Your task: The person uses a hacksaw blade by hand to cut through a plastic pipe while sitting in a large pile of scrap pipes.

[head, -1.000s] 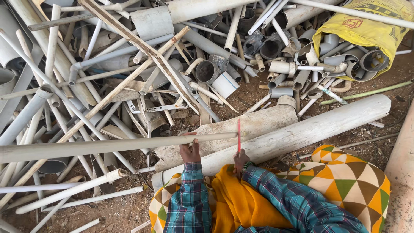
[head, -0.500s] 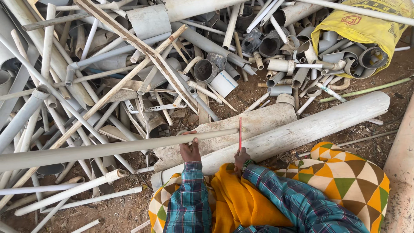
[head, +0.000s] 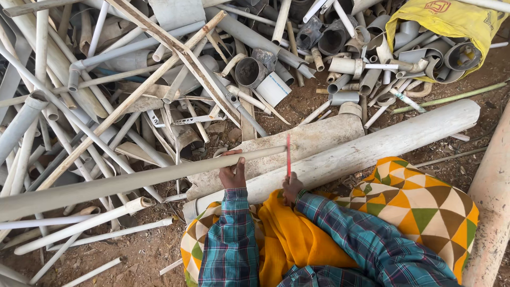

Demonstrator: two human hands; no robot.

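The left hand (head: pixel 232 174) is wrapped over a long grey pipe (head: pixel 143 179), fingers curled across the top and thumb side toward the wearer, pinning it down. The grip sits close to the pipe's right end, just left of the cutting point; that placement appears meant to stop the pipe rolling or springing.

The right hand (head: pixel 291 187) is closed around the lower end of a thin red saw blade (head: pixel 288 154). The blade stands nearly upright and meets the pipe close to its right tip, crossing it at about a right angle, as for a cut across it.

The long grey pipe runs from far left of the scene to centre, its right end resting across two thick pale pipes (head: pixel 366 146) that lie side by side. They appear to serve as a raised bench, keeping the work off the dirt ground (head: pixel 143 250).

Beyond, on the far side, a dense heap of scrap pipes (head: pixel 175 79) and fittings spreads across the scene. A yellow sack (head: pixel 451 18) holding more offcuts lies at the far right. A wide pale column (head: pixel 491 202) stands at the right edge.
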